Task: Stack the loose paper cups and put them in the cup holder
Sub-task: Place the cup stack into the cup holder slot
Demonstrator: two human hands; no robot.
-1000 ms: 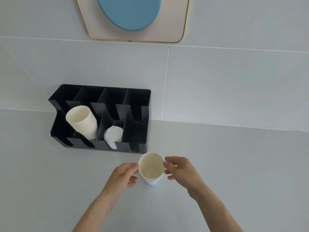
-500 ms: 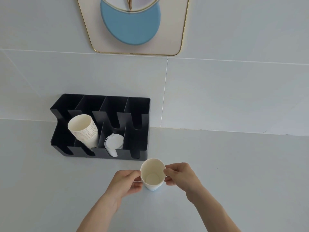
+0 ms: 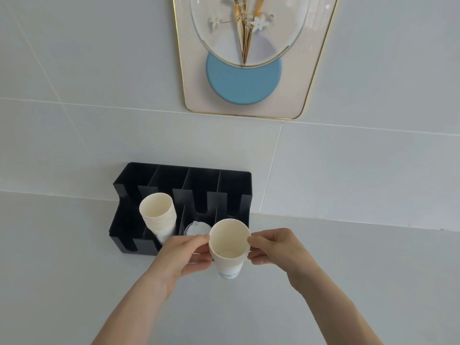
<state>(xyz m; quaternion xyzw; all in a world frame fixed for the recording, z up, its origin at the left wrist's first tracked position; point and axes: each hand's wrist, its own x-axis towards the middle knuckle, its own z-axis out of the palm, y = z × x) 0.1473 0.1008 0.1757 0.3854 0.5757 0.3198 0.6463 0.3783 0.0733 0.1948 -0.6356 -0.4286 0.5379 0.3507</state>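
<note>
A cream paper cup [image 3: 229,245] with a pale blue base is held upright above the counter, its mouth toward me. My left hand [image 3: 183,255] pinches its left rim and my right hand [image 3: 276,247] pinches its right rim. Behind it stands a black cup holder [image 3: 236,185] with several slots, against the wall. A tilted stack of paper cups [image 3: 158,215] rests in its second slot from the left. White lids [image 3: 196,229] lie in the third slot, partly hidden by my left hand and the cup.
The pale grey counter [image 3: 361,270] runs to a white tiled wall [image 3: 348,170]. A gold-framed picture [image 3: 246,70] with a blue disc hangs above the holder. The holder's far-left and far-right slots hold nothing that I can see.
Both hands have lifted the cup off the counter and carried it up toward the holder's front. My view has tilted upward, showing more of the picture.
</note>
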